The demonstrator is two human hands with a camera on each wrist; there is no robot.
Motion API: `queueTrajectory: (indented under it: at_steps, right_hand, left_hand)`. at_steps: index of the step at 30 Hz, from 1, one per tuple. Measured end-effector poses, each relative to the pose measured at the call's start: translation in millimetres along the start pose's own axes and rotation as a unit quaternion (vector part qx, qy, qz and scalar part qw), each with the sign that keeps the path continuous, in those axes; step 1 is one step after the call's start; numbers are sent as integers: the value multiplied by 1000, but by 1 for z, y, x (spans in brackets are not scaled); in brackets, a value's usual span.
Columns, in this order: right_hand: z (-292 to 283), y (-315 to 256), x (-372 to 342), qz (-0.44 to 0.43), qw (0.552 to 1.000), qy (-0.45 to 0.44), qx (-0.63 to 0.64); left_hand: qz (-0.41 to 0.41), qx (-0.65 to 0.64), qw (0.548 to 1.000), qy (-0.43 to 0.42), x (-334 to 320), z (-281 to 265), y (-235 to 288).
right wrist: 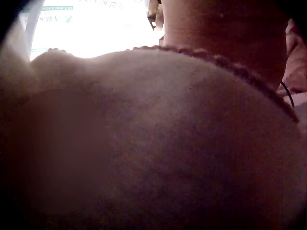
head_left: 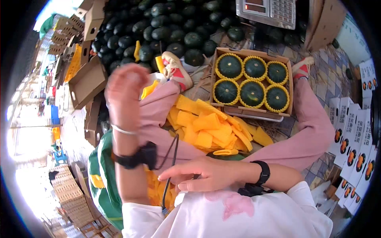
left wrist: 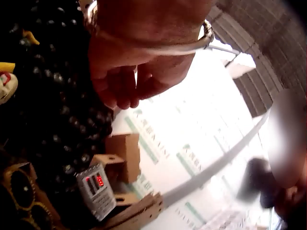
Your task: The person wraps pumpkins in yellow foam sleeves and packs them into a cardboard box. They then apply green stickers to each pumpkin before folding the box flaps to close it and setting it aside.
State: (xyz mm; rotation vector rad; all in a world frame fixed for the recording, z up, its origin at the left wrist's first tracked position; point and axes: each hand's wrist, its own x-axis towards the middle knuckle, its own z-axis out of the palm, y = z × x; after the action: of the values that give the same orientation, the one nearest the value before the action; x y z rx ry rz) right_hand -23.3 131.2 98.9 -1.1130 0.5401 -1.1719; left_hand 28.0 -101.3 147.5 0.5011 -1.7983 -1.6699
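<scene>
My left hand (head_left: 127, 85) is raised on the left side of the head view, blurred, with its fingers bent. In the left wrist view its fingers (left wrist: 122, 93) hang loosely curled, and nothing shows in them. Low in front of the white shirt lies my right hand (head_left: 200, 174), fingers relaxed, beside a thin black cable (head_left: 171, 174). Beyond it, a pile of yellow foam net sleeves (head_left: 204, 127) lies between the legs. An open cardboard box (head_left: 254, 50) holds several dark green pumpkins (head_left: 252, 94), each in a yellow foam net. Dark shirt fabric fills most of the right wrist view.
A large heap of dark green pumpkins (head_left: 160, 33) spreads at the back. A digital scale (head_left: 274, 14) stands at the back right. Printed white cartons (head_left: 357, 146) line the right; an empty cardboard box (head_left: 88, 81) and a green sack (head_left: 104, 190) are on the left.
</scene>
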Motion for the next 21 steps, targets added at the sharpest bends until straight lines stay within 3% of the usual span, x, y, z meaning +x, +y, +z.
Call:
queueTrajectory:
  at_steps: [1,2,3,4,7,8,9,10,12,14,16,17,19,21]
  right_hand:
    - [4,4,3,-15,998,-13,-64]
    - [11,7,7,6,998,-55,-34]
    - [19,10,13,27,995,-99,-5]
    - [25,13,21,48,988,-144,22]
    - [23,35,38,39,979,-118,164]
    - [21,39,44,40,971,-91,216]
    - [21,34,51,107,968,-88,208]
    - [28,25,60,75,983,-111,128]
    - [49,4,82,12,989,-144,-34]
    - [79,15,95,-18,974,-224,40]
    - [102,40,109,-80,936,-331,93]
    - [107,45,111,-77,928,-354,82]
    - [116,54,114,-72,910,-404,68]
    - [111,83,109,-46,905,-409,-103]
  left_hand:
    - [-3,-84,996,-40,19,-45,14]
    - [-5,-256,961,100,35,-60,27]
    - [-4,-287,958,3,58,-104,36]
    - [6,-301,952,-55,86,-145,42]
    - [15,-255,961,108,148,-193,90]
    - [40,-233,966,109,164,-202,103]
    - [37,-281,959,-17,180,-222,112]
    - [55,-207,970,118,219,-251,124]
    - [47,-178,982,49,260,-280,136]
    - [12,-164,974,154,206,-152,154]
    - [32,-177,973,145,209,-144,168]
    - [110,-55,984,127,222,-154,174]
    - [33,-130,987,87,233,-173,200]
    - [73,-124,989,39,215,-173,223]
